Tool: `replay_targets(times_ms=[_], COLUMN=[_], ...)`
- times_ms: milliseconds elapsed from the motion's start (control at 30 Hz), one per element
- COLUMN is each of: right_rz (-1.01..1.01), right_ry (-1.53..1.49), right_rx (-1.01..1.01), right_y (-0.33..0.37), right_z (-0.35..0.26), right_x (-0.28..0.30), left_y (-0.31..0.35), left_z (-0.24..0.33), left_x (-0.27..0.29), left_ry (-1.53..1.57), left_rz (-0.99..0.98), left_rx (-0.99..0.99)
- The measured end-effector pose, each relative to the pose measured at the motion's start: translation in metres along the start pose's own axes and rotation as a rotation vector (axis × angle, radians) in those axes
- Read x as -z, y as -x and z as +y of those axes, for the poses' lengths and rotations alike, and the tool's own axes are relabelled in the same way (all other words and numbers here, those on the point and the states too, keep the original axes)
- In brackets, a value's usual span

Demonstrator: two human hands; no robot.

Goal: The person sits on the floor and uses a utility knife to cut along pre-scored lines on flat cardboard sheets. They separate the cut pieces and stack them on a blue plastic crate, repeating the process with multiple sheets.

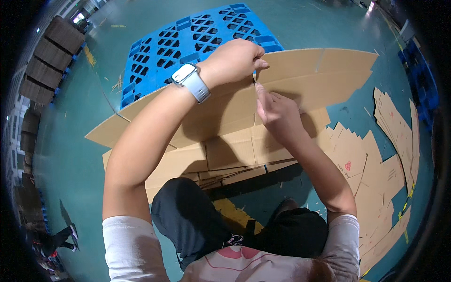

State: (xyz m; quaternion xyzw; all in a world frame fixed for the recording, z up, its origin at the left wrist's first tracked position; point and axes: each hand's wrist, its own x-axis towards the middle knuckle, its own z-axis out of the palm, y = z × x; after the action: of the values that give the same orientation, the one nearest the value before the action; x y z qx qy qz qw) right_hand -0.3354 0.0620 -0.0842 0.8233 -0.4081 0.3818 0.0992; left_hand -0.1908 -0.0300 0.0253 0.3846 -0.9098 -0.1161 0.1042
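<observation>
A large flat cardboard sheet (310, 75) lies across a stack of flattened cardboard boxes (225, 155) in front of me. My left hand (237, 58), with a pale watch on the wrist, grips the sheet near its middle fold. My right hand (277, 113) pinches the same fold just below the left hand, fingertips pointing up at the seam. Whether a small thing is held between the fingers I cannot tell.
A blue plastic pallet (188, 37) lies on the green floor behind the cardboard. More flat cardboard pieces (376, 164) spread out at the right. Stacks of brown boxes (51, 51) stand at the far left. Another person's legs (56, 237) show at the lower left.
</observation>
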Motion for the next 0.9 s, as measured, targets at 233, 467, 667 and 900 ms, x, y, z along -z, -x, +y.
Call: replay_targets(times_ms=[233, 467, 667, 900], right_rz=[-0.142, -0.181, -0.123, -0.133], right_ry=[0.134, 0.013, -0.078, 0.007], right_rx=[-0.038, -0.128, -0.143, -0.093], right_y=[0.01, 0.017, 0.024, 0.006], right_z=[-0.004, -0.013, -0.017, -0.002], right_x=[-0.001, 0.008, 0.025, 0.018], left_y=[-0.003, -0.004, -0.005, -0.003], left_z=[0.004, -0.005, -0.008, -0.003], left_x=[-0.003, -0.01, -0.013, -0.009], left_ry=[-0.055, -0.021, -0.014, -0.001], left_rz=[-0.001, 0.106, 0.126, 0.087], left_rx=[0.036, -0.035, -0.047, -0.034])
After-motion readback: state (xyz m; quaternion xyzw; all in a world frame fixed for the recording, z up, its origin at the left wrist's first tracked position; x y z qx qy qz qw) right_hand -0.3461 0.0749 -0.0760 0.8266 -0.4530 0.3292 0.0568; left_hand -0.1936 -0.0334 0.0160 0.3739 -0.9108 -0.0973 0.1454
